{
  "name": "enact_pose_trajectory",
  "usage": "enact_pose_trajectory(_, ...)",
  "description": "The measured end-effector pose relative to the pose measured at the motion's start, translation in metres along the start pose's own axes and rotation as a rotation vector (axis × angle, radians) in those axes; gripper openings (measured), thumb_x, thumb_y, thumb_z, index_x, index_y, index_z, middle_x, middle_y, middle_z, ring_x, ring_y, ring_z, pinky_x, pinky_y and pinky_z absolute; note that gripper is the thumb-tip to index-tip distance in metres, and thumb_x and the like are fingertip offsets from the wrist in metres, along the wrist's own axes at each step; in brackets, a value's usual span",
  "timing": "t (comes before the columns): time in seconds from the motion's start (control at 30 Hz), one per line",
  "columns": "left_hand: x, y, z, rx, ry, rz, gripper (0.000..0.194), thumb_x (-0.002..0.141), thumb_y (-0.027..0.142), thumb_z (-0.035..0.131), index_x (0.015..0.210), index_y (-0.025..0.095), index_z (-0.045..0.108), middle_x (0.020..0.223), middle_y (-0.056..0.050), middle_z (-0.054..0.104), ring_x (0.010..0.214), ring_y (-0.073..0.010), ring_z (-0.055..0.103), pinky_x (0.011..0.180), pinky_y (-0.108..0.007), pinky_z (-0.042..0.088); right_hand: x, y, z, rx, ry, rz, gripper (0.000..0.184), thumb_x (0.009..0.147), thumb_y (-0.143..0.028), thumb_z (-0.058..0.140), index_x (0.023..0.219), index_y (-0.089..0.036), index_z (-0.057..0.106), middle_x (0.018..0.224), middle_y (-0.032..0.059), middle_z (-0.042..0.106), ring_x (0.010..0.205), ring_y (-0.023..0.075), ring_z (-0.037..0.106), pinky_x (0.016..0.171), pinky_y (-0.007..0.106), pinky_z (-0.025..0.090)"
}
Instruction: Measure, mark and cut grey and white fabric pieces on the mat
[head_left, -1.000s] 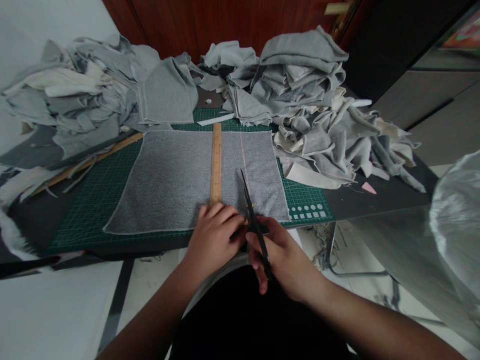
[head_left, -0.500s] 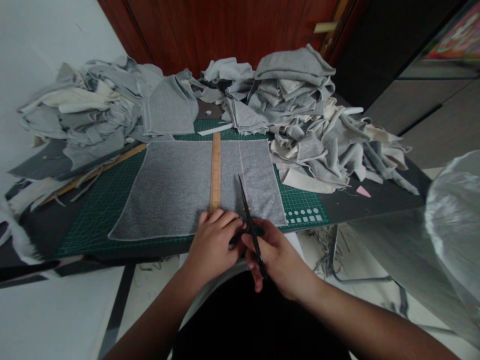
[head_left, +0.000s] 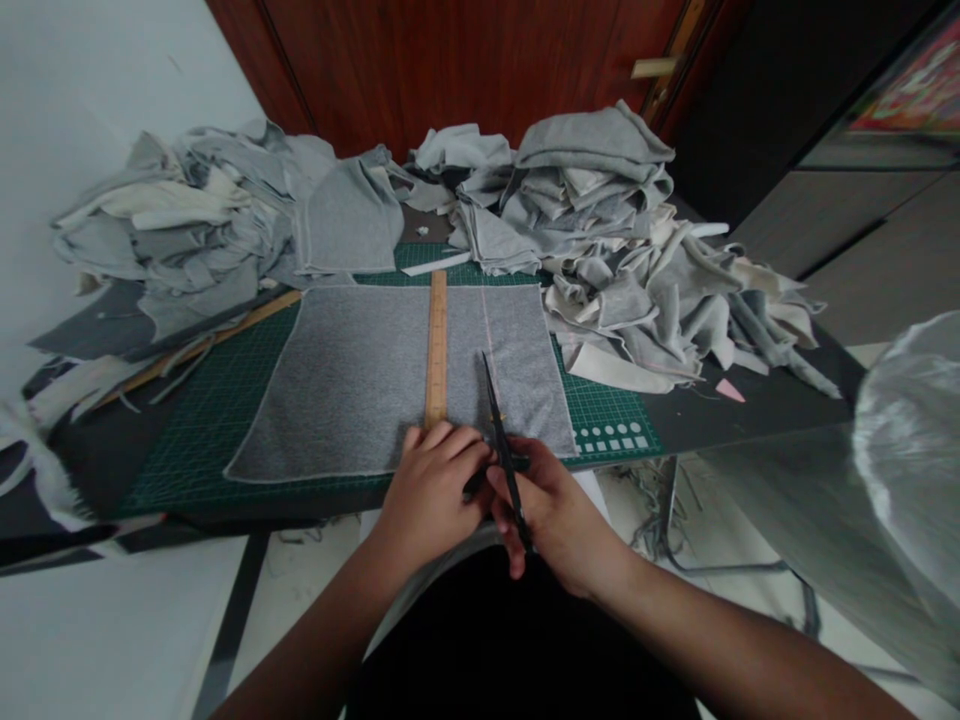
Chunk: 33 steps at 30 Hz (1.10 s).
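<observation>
A grey piece of fabric (head_left: 352,380) with pale stitched edges lies flat before me. Across it, pointing away from me, runs a wooden ruler (head_left: 436,350). My left hand (head_left: 435,490) is closed over the ruler's near end, fingers bent at the fabric's front edge. Close beside it, my right hand (head_left: 555,510) grips black scissors (head_left: 504,440), their blades pointing up and away over the fabric. A black part between the two hands is mostly hidden. Right of the ruler, a thin pale line (head_left: 489,325) runs along the fabric.
Under the fabric is a green cutting mat (head_left: 202,420) on a dark table (head_left: 742,425). Grey and cream scraps are heaped at the left (head_left: 202,220) and right (head_left: 645,290). A long wooden stick (head_left: 255,315) lies at the left. A translucent plastic bag (head_left: 911,420) stands at the right.
The whole view has shifted slightly. Both hands, the ruler and the scissors keep nearly the same places on the fabric.
</observation>
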<state>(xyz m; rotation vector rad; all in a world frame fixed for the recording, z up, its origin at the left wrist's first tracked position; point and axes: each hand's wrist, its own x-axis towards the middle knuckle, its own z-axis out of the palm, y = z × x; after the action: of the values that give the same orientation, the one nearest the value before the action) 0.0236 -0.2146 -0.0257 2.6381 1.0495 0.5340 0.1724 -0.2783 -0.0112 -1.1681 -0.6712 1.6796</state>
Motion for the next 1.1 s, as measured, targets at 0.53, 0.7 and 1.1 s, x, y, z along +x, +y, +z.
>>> enact_pose_trajectory(0.53, 0.0, 0.0, -0.001, 0.014, -0.033, -0.006, 0.009, 0.081, 0.018, 0.066, 0.089, 0.02, 0.068, 0.098, -0.005, 0.07, 0.097, -0.0271, 0.057, 0.08, -0.044, 0.035, 0.007, -0.006, 0.0, -0.033, 0.016, -0.007, 0.068, 0.081, -0.056, 0.072, 0.126, -0.017, 0.04, 0.056, -0.0106, 0.059, 0.032, 0.01, 0.049, 0.03, 0.019, 0.043)
enact_pose_trajectory(0.7, 0.0, 0.0, -0.001, 0.016, -0.029, -0.012, 0.008, 0.081, 0.017, 0.065, 0.089, 0.02, 0.068, 0.099, -0.005, 0.07, 0.097, -0.0266, 0.057, 0.081, -0.044, 0.035, 0.009, -0.005, -0.001, -0.026, 0.002, -0.023, 0.067, 0.08, -0.055, 0.073, 0.124, -0.017, 0.04, 0.056, -0.0105, 0.059, 0.032, 0.0095, 0.049, 0.031, 0.018, 0.043)
enact_pose_trajectory(1.1, -0.001, 0.0, -0.001, 0.014, -0.018, -0.002, 0.007, 0.083, 0.019, 0.066, 0.089, 0.021, 0.069, 0.095, -0.004, 0.068, 0.096, -0.0272, 0.056, 0.081, -0.043, 0.035, 0.018, -0.009, -0.002, -0.01, 0.017, -0.044, 0.063, 0.08, -0.054, 0.074, 0.121, -0.018, 0.043, 0.055, -0.0108, 0.058, 0.03, 0.01, 0.048, 0.028, 0.019, 0.042)
